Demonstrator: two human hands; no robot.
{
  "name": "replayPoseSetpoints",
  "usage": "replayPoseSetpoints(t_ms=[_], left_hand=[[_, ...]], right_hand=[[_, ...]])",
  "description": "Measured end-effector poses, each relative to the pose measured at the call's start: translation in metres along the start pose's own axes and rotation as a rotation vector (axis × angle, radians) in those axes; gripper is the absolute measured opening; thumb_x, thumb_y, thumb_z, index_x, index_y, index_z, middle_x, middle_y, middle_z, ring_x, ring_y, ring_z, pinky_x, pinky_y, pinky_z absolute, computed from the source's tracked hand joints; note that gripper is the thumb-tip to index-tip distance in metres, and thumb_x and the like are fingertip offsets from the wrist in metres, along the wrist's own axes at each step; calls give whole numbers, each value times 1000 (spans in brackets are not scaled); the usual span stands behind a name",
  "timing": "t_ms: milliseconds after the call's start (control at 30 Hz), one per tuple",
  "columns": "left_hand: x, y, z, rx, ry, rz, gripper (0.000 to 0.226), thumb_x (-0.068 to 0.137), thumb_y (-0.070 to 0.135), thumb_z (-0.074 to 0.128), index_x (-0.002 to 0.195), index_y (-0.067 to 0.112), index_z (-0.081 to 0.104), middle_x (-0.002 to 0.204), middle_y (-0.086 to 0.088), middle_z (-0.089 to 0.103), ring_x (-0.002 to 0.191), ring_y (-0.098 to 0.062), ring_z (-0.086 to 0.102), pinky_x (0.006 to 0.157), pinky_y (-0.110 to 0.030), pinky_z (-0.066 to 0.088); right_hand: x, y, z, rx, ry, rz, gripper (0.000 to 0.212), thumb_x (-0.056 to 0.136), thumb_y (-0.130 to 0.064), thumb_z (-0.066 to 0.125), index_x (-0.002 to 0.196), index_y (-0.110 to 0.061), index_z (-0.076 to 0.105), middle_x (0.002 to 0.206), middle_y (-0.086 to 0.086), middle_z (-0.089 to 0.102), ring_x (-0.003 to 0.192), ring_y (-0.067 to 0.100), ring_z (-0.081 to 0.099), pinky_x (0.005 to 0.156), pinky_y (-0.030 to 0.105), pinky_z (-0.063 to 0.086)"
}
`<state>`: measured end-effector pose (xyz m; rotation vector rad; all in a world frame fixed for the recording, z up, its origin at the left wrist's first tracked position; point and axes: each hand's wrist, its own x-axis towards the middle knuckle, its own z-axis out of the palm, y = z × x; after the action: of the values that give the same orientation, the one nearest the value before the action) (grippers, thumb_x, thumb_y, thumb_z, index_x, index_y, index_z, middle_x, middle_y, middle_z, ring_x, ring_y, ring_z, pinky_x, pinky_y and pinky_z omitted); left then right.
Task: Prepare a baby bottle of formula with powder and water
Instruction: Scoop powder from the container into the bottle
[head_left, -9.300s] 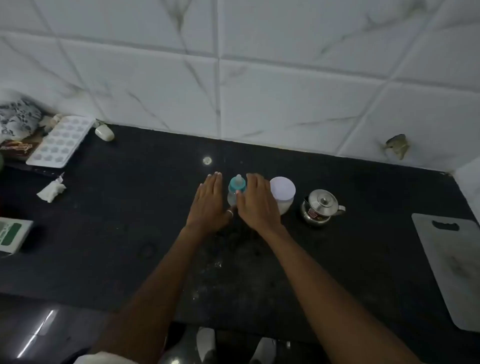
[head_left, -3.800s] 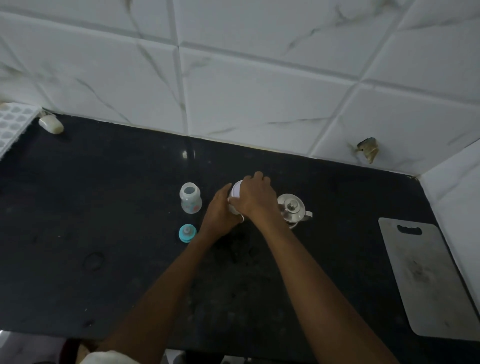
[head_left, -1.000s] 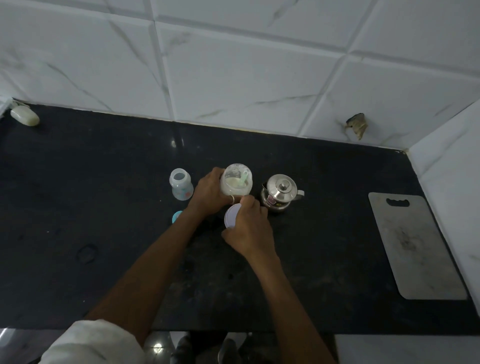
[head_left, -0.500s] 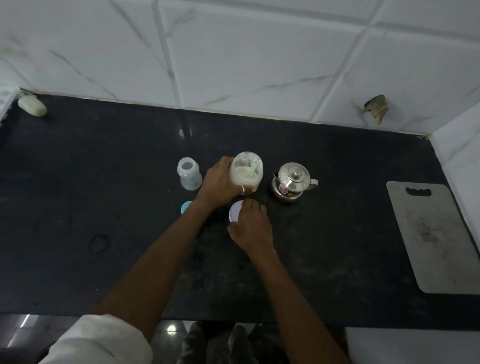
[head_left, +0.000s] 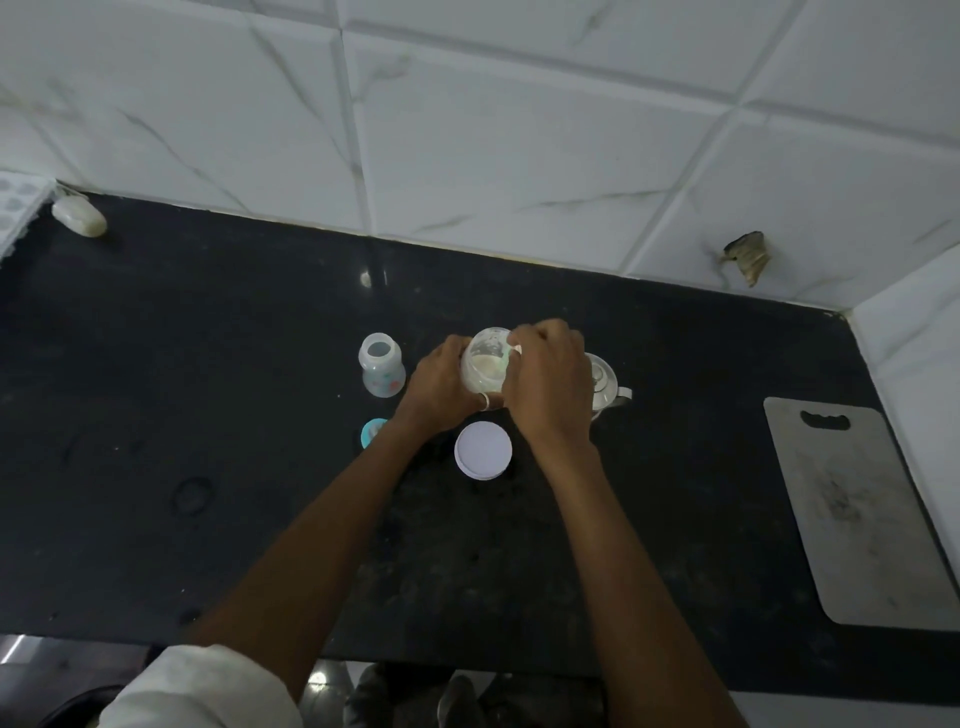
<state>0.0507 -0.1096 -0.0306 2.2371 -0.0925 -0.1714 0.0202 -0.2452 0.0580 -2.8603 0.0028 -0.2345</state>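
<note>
Nearest us, the white lid (head_left: 483, 450) lay flat on the black counter (head_left: 208, 364), with the teal bottle cap (head_left: 371, 431) to its left. Our left hand (head_left: 441, 384) gripped the open powder jar (head_left: 483, 366). Our right hand (head_left: 550, 379) curled over its rim, and we couldn't tell its grasp. The uncapped baby bottle (head_left: 382, 366) stood just left.

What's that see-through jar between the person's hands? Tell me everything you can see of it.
A small clear plastic jar, lid off, with pale powder inside. The left hand grips its side; the right hand curls over its open rim. Whether it rests on the black stone counter or is lifted cannot be told.
</note>
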Motion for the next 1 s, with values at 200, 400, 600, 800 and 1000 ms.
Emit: replayPoseSetpoints(t_ms=[200, 400, 600, 800, 1000], left_hand=[[-1, -2, 0, -12, 12, 3, 87, 62, 47, 91, 133, 19, 48, 129, -1, 61, 114, -18, 60, 96, -36, 51], [0, -3, 1, -15, 9, -4, 89, 60, 46, 91, 132, 18, 47, 128, 0, 62, 112, -16, 60, 92, -31, 50], [-2, -4, 2, -30, 26, -9, 93, 58, 51, 91, 134, 21, 47, 129, 2, 61, 114, -14, 60, 96, -36, 52], [-11, -1, 7, -77, 78, -19, 90, 59, 50, 91, 134, 23, 49, 131, 4, 59, 116, -13, 57, 96, -32, 50], [-28, 3, 13, -99, 193, 20, 87, 63, 33, 90, 138, 18, 49, 135, 0, 57, 121, -13, 55, 98, -32, 50]], right_hand=[[42, 2, 5, -181, -245, -117, 33, 96, -8, 59, 127, -17, 67, 129, 14, 53, 118, 33, 52, 91, 40, 47], [55, 2, 11, -256, -337, -189, 29, 99, -16, 62, 128, -11, 66, 123, 13, 60, 109, 27, 61, 84, 33, 50], [56, 2, 11, -273, -338, -210, 21, 99, -12, 59, 117, -6, 66, 119, 14, 60, 105, 26, 63, 77, 31, 47], [41, 1, 3, -274, -207, -256, 19, 98, -6, 54, 115, -5, 64, 120, 13, 54, 106, 29, 57, 75, 34, 47], [18, 8, 0, -144, -203, -200, 23, 94, -3, 57, 116, -8, 63, 112, 12, 62, 97, 30, 64, 71, 35, 46]])
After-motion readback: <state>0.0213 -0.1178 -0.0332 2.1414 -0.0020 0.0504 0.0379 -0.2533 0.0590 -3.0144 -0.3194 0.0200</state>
